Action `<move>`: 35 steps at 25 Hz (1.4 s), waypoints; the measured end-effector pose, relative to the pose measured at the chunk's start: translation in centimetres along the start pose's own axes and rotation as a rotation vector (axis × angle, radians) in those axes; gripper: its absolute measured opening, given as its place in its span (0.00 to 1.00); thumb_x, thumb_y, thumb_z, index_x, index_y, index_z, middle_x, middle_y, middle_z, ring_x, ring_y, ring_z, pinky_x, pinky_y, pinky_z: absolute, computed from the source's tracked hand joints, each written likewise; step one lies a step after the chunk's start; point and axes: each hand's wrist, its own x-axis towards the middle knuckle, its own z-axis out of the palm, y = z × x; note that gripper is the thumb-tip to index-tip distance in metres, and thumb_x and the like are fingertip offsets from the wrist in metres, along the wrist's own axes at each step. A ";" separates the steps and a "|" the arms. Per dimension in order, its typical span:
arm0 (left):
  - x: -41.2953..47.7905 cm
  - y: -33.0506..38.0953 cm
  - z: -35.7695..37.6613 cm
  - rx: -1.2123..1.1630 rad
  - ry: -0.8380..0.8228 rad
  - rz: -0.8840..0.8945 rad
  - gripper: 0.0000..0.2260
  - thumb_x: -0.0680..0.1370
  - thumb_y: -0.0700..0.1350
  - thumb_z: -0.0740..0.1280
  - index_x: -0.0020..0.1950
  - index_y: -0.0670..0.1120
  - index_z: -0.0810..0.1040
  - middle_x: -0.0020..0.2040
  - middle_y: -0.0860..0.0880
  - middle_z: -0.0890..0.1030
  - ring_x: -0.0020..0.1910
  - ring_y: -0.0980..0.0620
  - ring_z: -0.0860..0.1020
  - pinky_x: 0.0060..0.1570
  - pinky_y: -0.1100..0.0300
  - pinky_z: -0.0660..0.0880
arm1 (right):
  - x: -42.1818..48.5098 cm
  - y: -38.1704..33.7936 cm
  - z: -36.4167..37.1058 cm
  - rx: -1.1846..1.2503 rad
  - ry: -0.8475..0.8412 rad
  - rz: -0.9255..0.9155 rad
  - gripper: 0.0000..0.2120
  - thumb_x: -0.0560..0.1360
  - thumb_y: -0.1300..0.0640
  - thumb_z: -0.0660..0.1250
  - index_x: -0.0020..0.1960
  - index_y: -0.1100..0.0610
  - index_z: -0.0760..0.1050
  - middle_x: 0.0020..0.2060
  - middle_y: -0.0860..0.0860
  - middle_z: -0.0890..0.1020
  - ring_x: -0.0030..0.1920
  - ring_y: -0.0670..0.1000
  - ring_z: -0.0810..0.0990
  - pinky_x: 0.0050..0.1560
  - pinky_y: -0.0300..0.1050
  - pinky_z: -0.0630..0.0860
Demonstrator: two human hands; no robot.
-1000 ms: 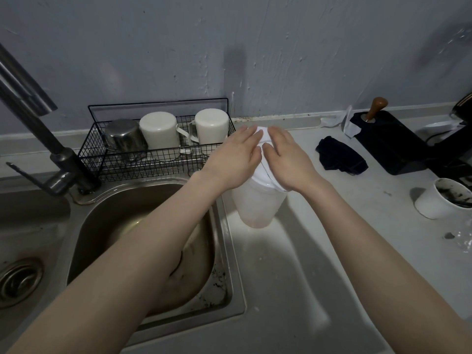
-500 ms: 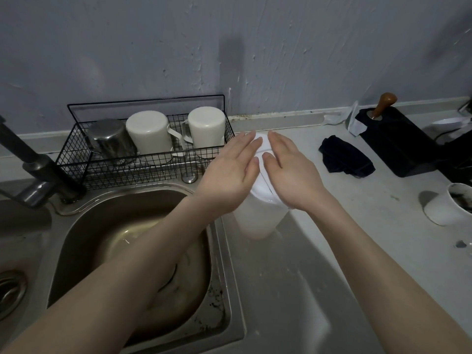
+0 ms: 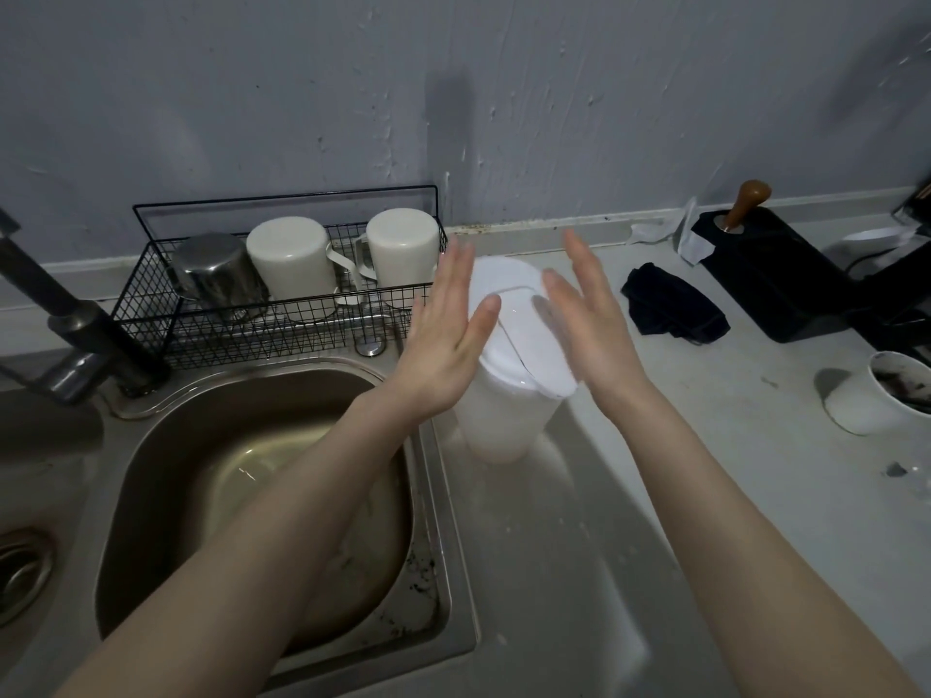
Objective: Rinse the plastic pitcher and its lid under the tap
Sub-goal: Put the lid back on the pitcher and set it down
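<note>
Head view. The translucent plastic pitcher (image 3: 496, 420) stands upright on the steel surface (image 3: 579, 546) just right of the sink basin (image 3: 428, 476), with its white lid (image 3: 514, 314) seated on top. The left hand (image 3: 446, 330) and right hand (image 3: 592, 324) flank the lid with palms turned inward; the fingers (image 3: 453, 274) of both are straight and spread, clamped on nothing, and whether either palm touches the lid cannot be told. The likely hazards follow from this layout. The pitcher sits near the basin edge, so an uneven push from one flat hand could tip it into the basin. Smooth plastic, if wet, may slide between flat palms unless the fingers curl round the body. A lid pulled off sharply could jerk the pitcher over or spill any contents, which cannot be made out through the wall. The tap (image 3: 75, 319) is well apart on the far left, so the pitcher must cross the basin, and the wire rack (image 3: 282, 319) of mugs (image 3: 403, 244) just behind leaves little room for the knuckles.
</note>
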 end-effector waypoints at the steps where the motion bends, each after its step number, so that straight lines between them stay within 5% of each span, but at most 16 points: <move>1: -0.4 -0.1 -0.1 -0.077 0.015 -0.031 0.25 0.82 0.51 0.48 0.75 0.49 0.42 0.77 0.53 0.41 0.74 0.60 0.40 0.74 0.55 0.40 | -0.7 0.5 -0.8 0.111 0.015 0.001 0.25 0.78 0.51 0.58 0.73 0.47 0.55 0.71 0.41 0.58 0.66 0.31 0.60 0.66 0.32 0.60; 5: -3.1 -1.0 0.2 -0.501 0.153 -0.282 0.27 0.80 0.41 0.57 0.75 0.50 0.47 0.77 0.52 0.49 0.75 0.57 0.50 0.73 0.58 0.50 | -5.6 4.3 -2.2 0.188 -0.002 0.068 0.32 0.71 0.55 0.62 0.71 0.43 0.53 0.72 0.42 0.58 0.71 0.42 0.58 0.71 0.51 0.60; 8: -4.0 -1.9 0.5 -0.535 0.029 -0.336 0.38 0.73 0.29 0.63 0.75 0.50 0.47 0.76 0.51 0.52 0.74 0.55 0.53 0.67 0.65 0.58 | -7.7 5.5 -0.1 0.174 -0.082 0.134 0.46 0.66 0.60 0.72 0.73 0.45 0.47 0.74 0.46 0.55 0.72 0.48 0.57 0.69 0.59 0.62; 10: -3.6 -2.3 0.8 -0.486 -0.063 -0.332 0.42 0.71 0.28 0.65 0.76 0.50 0.47 0.76 0.51 0.52 0.72 0.58 0.55 0.56 0.76 0.63 | -7.3 5.6 1.7 0.194 -0.085 0.111 0.55 0.62 0.62 0.77 0.74 0.47 0.43 0.73 0.48 0.58 0.71 0.49 0.60 0.67 0.57 0.66; 12: -3.2 -2.7 1.0 -0.474 -0.089 -0.319 0.44 0.69 0.27 0.66 0.76 0.51 0.47 0.76 0.52 0.53 0.70 0.60 0.56 0.51 0.80 0.66 | -6.7 5.7 3.1 0.162 0.041 0.091 0.57 0.60 0.63 0.79 0.74 0.48 0.44 0.72 0.48 0.59 0.71 0.46 0.60 0.68 0.44 0.65; 14: -2.9 -3.2 0.9 -0.446 -0.130 -0.315 0.46 0.68 0.29 0.70 0.76 0.52 0.47 0.76 0.52 0.54 0.73 0.57 0.54 0.61 0.70 0.64 | -6.3 5.8 4.1 0.105 0.195 0.071 0.54 0.58 0.60 0.80 0.73 0.49 0.49 0.70 0.48 0.61 0.69 0.44 0.61 0.66 0.35 0.63; 17: -2.7 -3.9 0.5 -0.447 -0.184 -0.290 0.46 0.67 0.33 0.74 0.75 0.51 0.50 0.75 0.52 0.57 0.74 0.55 0.55 0.70 0.57 0.58 | -6.3 6.1 4.2 0.043 0.289 0.043 0.47 0.58 0.57 0.80 0.69 0.49 0.57 0.64 0.47 0.68 0.65 0.47 0.68 0.64 0.43 0.69; 19: -2.5 -3.8 0.4 -0.434 -0.204 -0.282 0.48 0.65 0.36 0.76 0.75 0.51 0.50 0.75 0.53 0.57 0.74 0.56 0.55 0.71 0.55 0.57 | -6.4 6.1 3.6 0.031 0.301 0.040 0.45 0.57 0.55 0.80 0.66 0.45 0.58 0.61 0.45 0.70 0.63 0.47 0.70 0.61 0.41 0.72; 23: -2.5 -2.1 2.4 -0.247 -0.171 -0.215 0.53 0.63 0.42 0.78 0.76 0.52 0.45 0.77 0.55 0.48 0.74 0.58 0.49 0.73 0.52 0.54 | -6.0 5.2 1.8 0.080 0.390 0.058 0.46 0.56 0.50 0.78 0.67 0.49 0.59 0.61 0.48 0.72 0.61 0.48 0.73 0.59 0.52 0.75; 26: -2.4 -0.4 5.3 -0.094 -0.076 -0.141 0.53 0.64 0.47 0.77 0.75 0.51 0.42 0.76 0.56 0.41 0.72 0.65 0.43 0.72 0.61 0.49 | -4.0 3.9 0.1 0.055 0.469 0.021 0.46 0.57 0.51 0.79 0.68 0.53 0.58 0.62 0.49 0.71 0.61 0.48 0.72 0.61 0.51 0.73; 35: 5.5 -0.3 7.3 -0.408 0.150 -0.237 0.39 0.68 0.37 0.72 0.74 0.44 0.56 0.72 0.47 0.66 0.71 0.51 0.64 0.70 0.50 0.63 | 4.8 3.5 -1.0 -0.103 0.396 -0.063 0.47 0.57 0.51 0.79 0.67 0.58 0.57 0.63 0.52 0.70 0.61 0.50 0.71 0.56 0.44 0.72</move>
